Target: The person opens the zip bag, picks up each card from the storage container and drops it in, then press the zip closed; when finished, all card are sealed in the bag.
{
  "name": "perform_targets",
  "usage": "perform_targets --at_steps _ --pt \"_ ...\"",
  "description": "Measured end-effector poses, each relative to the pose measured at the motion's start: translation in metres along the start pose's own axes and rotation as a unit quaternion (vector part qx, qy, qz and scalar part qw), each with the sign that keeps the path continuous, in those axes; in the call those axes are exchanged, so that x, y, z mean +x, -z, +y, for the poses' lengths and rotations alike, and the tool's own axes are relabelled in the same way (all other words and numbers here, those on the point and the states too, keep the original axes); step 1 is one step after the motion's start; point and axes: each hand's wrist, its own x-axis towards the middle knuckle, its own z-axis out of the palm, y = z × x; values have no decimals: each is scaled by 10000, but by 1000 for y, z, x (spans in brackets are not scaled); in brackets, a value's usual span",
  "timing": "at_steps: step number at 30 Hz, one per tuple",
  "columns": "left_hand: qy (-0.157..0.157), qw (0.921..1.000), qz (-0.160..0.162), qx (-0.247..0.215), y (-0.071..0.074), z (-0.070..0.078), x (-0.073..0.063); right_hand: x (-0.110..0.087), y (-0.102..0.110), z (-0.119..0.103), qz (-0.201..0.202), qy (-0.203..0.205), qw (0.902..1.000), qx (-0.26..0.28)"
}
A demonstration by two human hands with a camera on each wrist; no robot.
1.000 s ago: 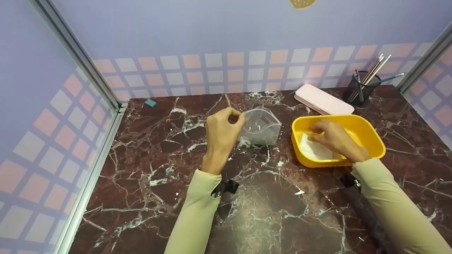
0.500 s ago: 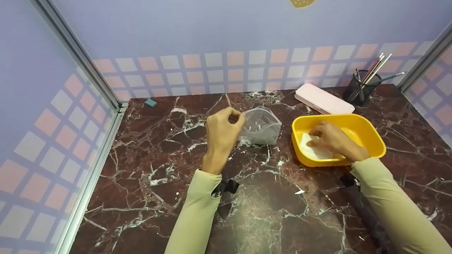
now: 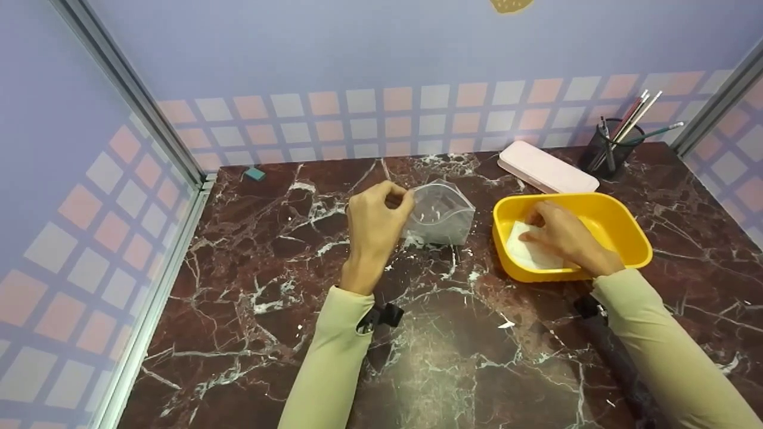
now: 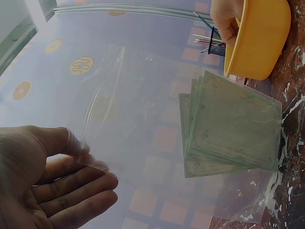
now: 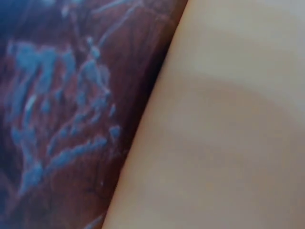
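My left hand (image 3: 377,229) pinches the rim of a clear zip bag (image 3: 444,223) between thumb and forefinger. The bag stands with its mouth apart. In the left wrist view, several greenish square paper sheets (image 4: 233,124) lie in a stack inside the bag. Farther right, my right hand (image 3: 563,235) reaches into a yellow basin (image 3: 632,238). Its curled fingers and thumb grip the upper part of white paper sheets (image 3: 533,253) lying there; the fingertips are partly hidden. The right wrist view holds only a blurred sleeve (image 5: 214,119) and tabletop.
Behind the basin lies a pink case (image 3: 547,167), close to a black mesh cup (image 3: 611,149) of pencils. A small teal block (image 3: 255,174) is at the back left. Patterned panels (image 3: 369,113) close off the dark marbled table (image 3: 250,345) at the back and sides.
Inside the basin, my right hand's fingers have come down and closed toward the thumb on the white paper. My left hand and the bag have stayed put.
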Motion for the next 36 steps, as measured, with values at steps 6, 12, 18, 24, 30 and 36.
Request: perform_targets --at_steps 6,12,18,24,30,36 --pt "6 10000 -10 15 0 1 0 0 9 -5 162 75 9998 104" --pt "-6 10000 4 15 1 1 0 -2 27 -13 94 82 9988 464" --pt "-88 10000 23 27 1 1 0 -4 43 -27 192 41 9974 696" --pt "-91 10000 12 37 1 0 0 -3 50 -39 672 539 9939 689" --pt "-50 10000 -19 30 1 0 0 -1 53 -54 1315 661 9870 647" --pt "-36 10000 -15 -1 2 1 1 -2 59 -75 1811 696 9790 629"
